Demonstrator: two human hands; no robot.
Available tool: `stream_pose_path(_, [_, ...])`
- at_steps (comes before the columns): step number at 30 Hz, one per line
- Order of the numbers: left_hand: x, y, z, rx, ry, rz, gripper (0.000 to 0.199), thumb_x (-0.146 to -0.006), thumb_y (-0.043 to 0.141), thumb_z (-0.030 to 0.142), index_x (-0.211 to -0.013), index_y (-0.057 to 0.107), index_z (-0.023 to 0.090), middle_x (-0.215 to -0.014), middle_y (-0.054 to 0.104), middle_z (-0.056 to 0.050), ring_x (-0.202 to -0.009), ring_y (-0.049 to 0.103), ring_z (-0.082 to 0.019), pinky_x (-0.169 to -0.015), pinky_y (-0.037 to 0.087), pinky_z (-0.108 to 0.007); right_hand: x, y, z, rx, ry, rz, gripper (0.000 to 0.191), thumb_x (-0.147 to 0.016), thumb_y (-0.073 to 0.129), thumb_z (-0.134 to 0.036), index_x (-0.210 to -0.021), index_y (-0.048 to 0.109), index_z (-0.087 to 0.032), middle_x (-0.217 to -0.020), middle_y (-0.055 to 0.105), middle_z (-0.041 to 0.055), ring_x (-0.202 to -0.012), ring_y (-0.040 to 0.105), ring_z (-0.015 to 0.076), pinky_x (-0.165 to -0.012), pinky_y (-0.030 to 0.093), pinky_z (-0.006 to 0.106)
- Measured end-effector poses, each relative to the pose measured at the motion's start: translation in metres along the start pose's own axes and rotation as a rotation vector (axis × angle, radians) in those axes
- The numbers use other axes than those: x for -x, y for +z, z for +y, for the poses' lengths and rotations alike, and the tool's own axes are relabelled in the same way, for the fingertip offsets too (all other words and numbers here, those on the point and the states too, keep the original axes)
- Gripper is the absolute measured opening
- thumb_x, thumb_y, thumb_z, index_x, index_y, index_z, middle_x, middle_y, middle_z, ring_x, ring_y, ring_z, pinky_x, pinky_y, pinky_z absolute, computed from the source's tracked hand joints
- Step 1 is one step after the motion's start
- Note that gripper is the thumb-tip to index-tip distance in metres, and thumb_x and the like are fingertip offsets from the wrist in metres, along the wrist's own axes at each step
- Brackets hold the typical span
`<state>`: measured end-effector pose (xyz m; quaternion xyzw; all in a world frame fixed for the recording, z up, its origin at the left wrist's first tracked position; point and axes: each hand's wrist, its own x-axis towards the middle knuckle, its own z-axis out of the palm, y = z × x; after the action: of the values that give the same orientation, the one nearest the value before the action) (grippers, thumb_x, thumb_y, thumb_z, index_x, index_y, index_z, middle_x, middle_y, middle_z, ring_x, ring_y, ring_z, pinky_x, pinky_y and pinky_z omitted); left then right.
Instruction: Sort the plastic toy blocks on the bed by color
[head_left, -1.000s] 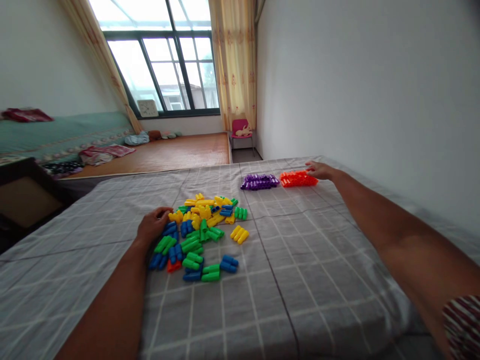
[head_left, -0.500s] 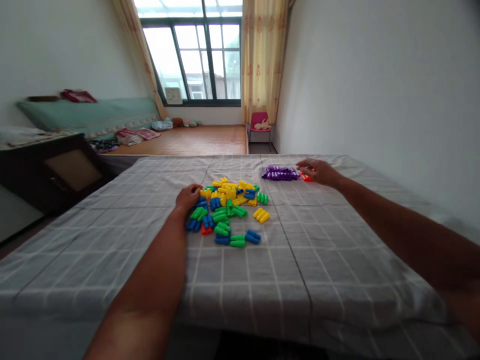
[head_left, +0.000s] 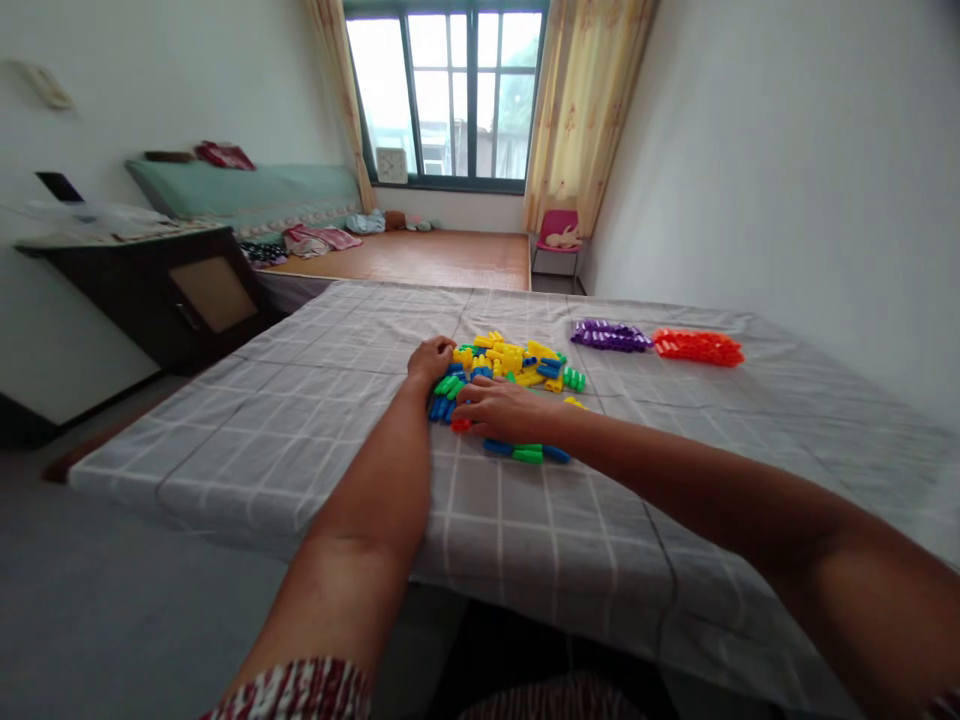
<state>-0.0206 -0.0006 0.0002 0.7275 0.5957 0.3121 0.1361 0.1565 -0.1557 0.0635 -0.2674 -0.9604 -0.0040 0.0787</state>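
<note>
A pile of connected plastic tube blocks lies on the cloth, with yellow blocks at the back and green blocks and blue blocks nearer me. At the pile's left edge rests my left hand, fingers loosely curled against the yellow blocks; no held block shows. My right hand reaches across the front of the pile, open, fingers extended and pointing left. Just below its fingertips is a red-orange block. The palm hides some of the blocks under it.
A purple block group and a red-orange block group lie farther back on the right. The grey checked cloth covers the table. Beyond are a bed, a pink chair and a dark cabinet.
My right hand has moved left and nearer, from the red-orange group to the front of the pile. My left hand stays at the pile's edge. The camera view has turned left.
</note>
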Motion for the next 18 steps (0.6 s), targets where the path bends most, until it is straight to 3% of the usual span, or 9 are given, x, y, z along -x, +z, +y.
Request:
stream_pose_path(3, [0.000, -0.001, -0.001, -0.008, -0.004, 0.005, 0.032, -0.084, 0.050, 0.027, -0.106, 0.072, 0.021, -0.102, 0.073, -0.004, -0.088, 0.064, -0.018, -0.075, 0.047, -0.024, -0.008, -0.003, -0.005, 0.149, 0.094, -0.077, 0.025, -0.090, 0.057, -0.034, -0.110, 0.064, -0.022, -0.112, 0.058, 0.0104, -0.109, 0.047, 0.0250, -0.091, 0.039, 0.040])
stream_pose_path(8, [-0.001, -0.004, -0.002, -0.006, 0.006, 0.006, 0.033, -0.084, 0.050, 0.029, -0.108, 0.072, 0.024, -0.102, 0.073, -0.004, -0.087, 0.064, -0.017, -0.073, 0.047, -0.024, -0.002, -0.008, -0.012, 0.152, 0.125, -0.144, 0.030, -0.086, 0.061, -0.040, -0.110, 0.063, -0.022, -0.112, 0.059, 0.0098, -0.109, 0.046, 0.0267, -0.087, 0.040, 0.040])
stream_pose_path(14, [-0.001, -0.006, -0.003, -0.007, 0.018, 0.012, 0.033, -0.082, 0.051, 0.030, -0.107, 0.072, 0.023, -0.102, 0.073, -0.004, -0.088, 0.064, -0.018, -0.074, 0.047, -0.025, 0.004, 0.014, -0.018, 0.184, 0.121, -0.018, 0.019, -0.090, 0.055, -0.033, -0.102, 0.066, -0.023, -0.104, 0.061, 0.0106, -0.100, 0.051, 0.0260, -0.074, 0.044, 0.037])
stream_pose_path(18, [-0.003, -0.006, -0.003, -0.037, 0.017, 0.001, 0.034, -0.082, 0.048, 0.029, -0.105, 0.072, 0.022, -0.101, 0.073, -0.004, -0.088, 0.064, -0.018, -0.074, 0.047, -0.024, 0.010, 0.019, -0.021, 0.216, 0.101, 0.009, 0.023, -0.088, 0.056, -0.043, -0.098, 0.067, -0.024, -0.101, 0.063, 0.0086, -0.093, 0.054, 0.0248, -0.069, 0.046, 0.035])
